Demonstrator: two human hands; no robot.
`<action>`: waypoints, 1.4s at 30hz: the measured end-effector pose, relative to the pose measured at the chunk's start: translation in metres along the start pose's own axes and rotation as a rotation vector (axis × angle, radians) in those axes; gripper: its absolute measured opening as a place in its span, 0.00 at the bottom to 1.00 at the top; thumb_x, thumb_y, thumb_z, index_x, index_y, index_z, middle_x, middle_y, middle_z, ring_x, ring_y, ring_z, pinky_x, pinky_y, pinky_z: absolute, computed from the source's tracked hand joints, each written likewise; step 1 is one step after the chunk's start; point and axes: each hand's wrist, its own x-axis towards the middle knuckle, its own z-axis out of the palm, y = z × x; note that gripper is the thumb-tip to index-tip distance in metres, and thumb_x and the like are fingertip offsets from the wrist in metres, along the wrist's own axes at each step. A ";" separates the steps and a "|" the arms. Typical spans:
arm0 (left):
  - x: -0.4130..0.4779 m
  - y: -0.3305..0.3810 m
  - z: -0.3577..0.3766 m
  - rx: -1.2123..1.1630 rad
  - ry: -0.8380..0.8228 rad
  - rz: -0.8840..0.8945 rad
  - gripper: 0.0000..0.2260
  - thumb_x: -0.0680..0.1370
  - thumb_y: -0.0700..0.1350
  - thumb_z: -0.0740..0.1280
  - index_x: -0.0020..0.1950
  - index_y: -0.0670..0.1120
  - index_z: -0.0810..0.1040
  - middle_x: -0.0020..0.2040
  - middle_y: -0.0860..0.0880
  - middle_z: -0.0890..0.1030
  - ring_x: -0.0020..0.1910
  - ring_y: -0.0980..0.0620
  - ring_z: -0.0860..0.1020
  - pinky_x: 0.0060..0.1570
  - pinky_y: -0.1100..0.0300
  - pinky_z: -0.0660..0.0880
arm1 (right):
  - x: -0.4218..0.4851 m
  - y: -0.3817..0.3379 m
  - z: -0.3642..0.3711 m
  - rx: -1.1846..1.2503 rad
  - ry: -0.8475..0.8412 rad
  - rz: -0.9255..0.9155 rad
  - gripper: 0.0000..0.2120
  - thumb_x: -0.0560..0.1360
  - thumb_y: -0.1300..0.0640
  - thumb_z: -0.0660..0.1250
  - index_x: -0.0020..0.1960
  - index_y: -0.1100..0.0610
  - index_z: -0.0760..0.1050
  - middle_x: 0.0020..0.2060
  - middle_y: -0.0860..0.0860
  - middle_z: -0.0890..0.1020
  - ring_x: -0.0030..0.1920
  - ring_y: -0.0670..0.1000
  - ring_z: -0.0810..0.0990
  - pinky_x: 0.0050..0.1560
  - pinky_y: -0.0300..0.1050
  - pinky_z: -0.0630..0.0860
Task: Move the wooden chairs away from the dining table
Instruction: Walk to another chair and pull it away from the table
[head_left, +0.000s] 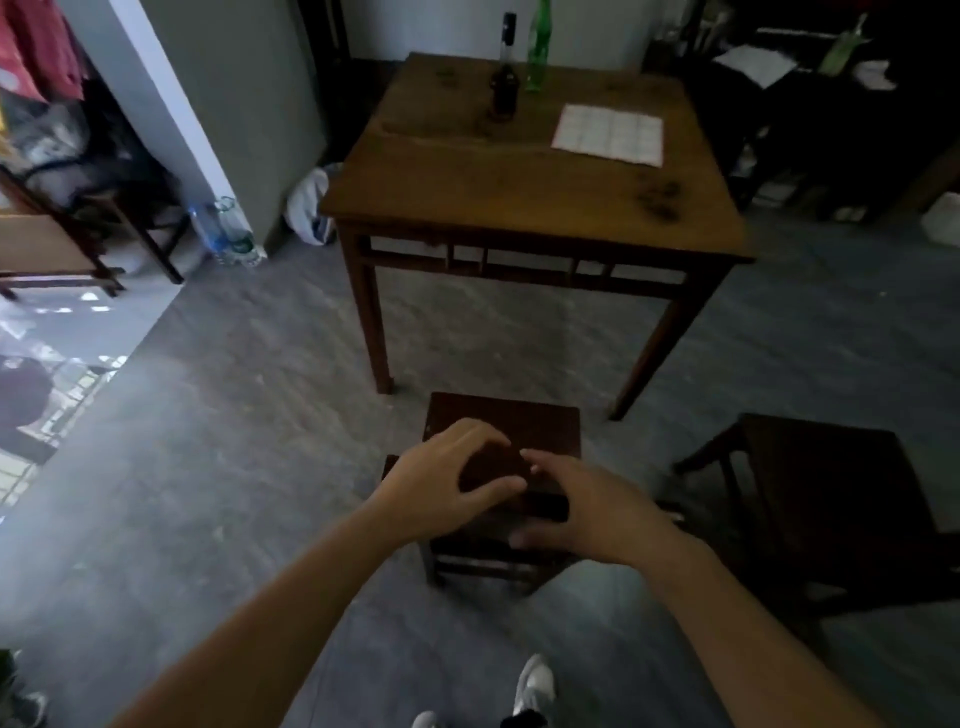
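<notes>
A small dark wooden chair (503, 425) stands on the floor just in front of the wooden dining table (467, 171), clear of its legs. Both my hands hover over the chair's near edge. My left hand (441, 483) has its fingers curled and spread above the seat, holding nothing. My right hand (592, 514) is spread around the chair's near rail, fingers above and thumb below, without closing on it. A second dark wooden chair (831, 499) stands to the right, also apart from the table.
On the table stand a dark bottle (505, 85), a green bottle (538, 49) and a checked cloth (609, 134). Plastic bottles (228, 234) and a white bag (311, 205) sit by the wall corner. Dark cluttered furniture (831, 104) fills the back right. My white shoe (534, 686) is below.
</notes>
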 end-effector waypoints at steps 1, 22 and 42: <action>0.000 0.001 0.002 0.048 -0.023 -0.004 0.27 0.71 0.74 0.56 0.62 0.59 0.69 0.59 0.60 0.74 0.54 0.61 0.76 0.45 0.66 0.73 | -0.006 0.004 0.004 -0.111 -0.024 0.001 0.50 0.56 0.22 0.66 0.73 0.36 0.53 0.67 0.38 0.70 0.61 0.46 0.73 0.53 0.45 0.72; 0.015 -0.008 0.037 0.535 -0.321 0.084 0.18 0.71 0.51 0.70 0.59 0.51 0.71 0.47 0.51 0.80 0.44 0.50 0.79 0.44 0.53 0.77 | 0.009 0.020 0.017 -0.446 0.042 -0.117 0.22 0.71 0.54 0.71 0.61 0.47 0.65 0.43 0.52 0.80 0.41 0.55 0.79 0.38 0.50 0.74; 0.153 0.087 0.081 0.491 -0.100 0.154 0.20 0.67 0.57 0.73 0.55 0.52 0.75 0.43 0.53 0.81 0.38 0.52 0.79 0.33 0.58 0.72 | 0.016 0.154 -0.124 -0.449 0.156 -0.264 0.22 0.68 0.49 0.71 0.57 0.45 0.65 0.44 0.47 0.79 0.41 0.52 0.79 0.36 0.48 0.69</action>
